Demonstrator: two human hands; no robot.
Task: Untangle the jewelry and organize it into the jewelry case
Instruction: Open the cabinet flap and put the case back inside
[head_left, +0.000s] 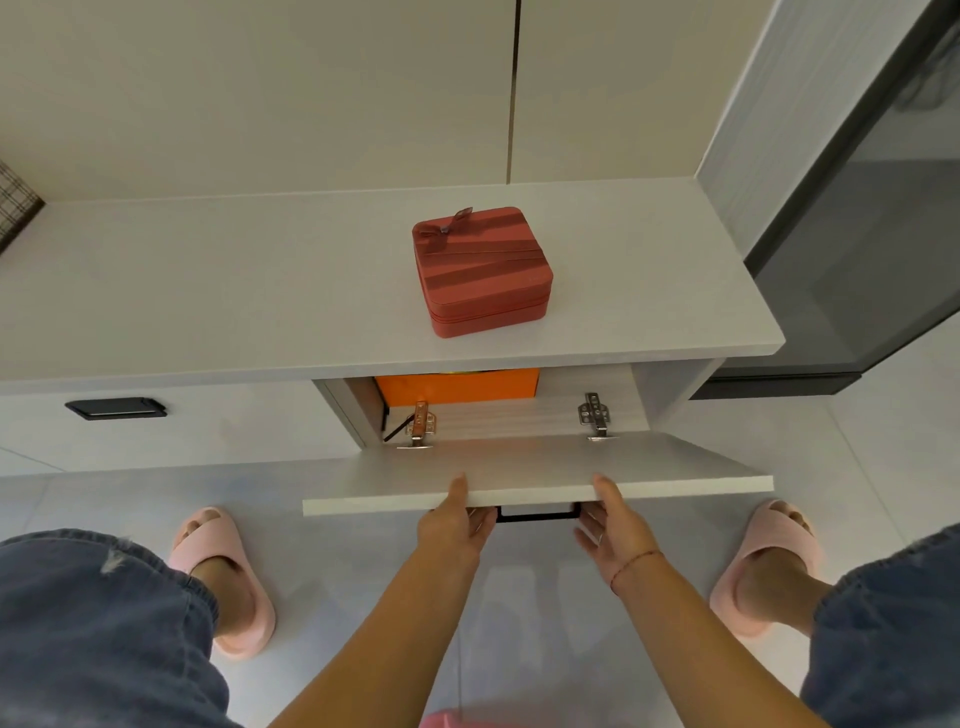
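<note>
The left grip (456, 519), a bare hand, pinches the front edge of a flap door (524, 467), thumb laid on its top face and fingers tucked beneath. The right grip (614, 527) holds the same edge a little farther along in the same way, its fingers spread under the panel, with a thin red string around the wrist. Between the two, a slim black bar handle (537, 516) shows under the edge. The door is a flat, pale, matte board lying open and level, hung on two metal hinges (597, 415) at the back. Behind them, inside the cabinet opening, sits an orange box (457, 387), mostly hidden by the slab above. That slab is the white bench (208, 291), smooth and long. On it, well apart from both hands, stands the jewelry case (483, 270), closed: a squarish, round-cornered red box with darker diagonal stripes, a small bow at its far corner and a zip seam round its side. To the left, a black recessed pull (117, 408) is set in a drawer front. Below, pink slippers (228, 582) rest on pale grey floor tiles, beside denim-covered knees.
</note>
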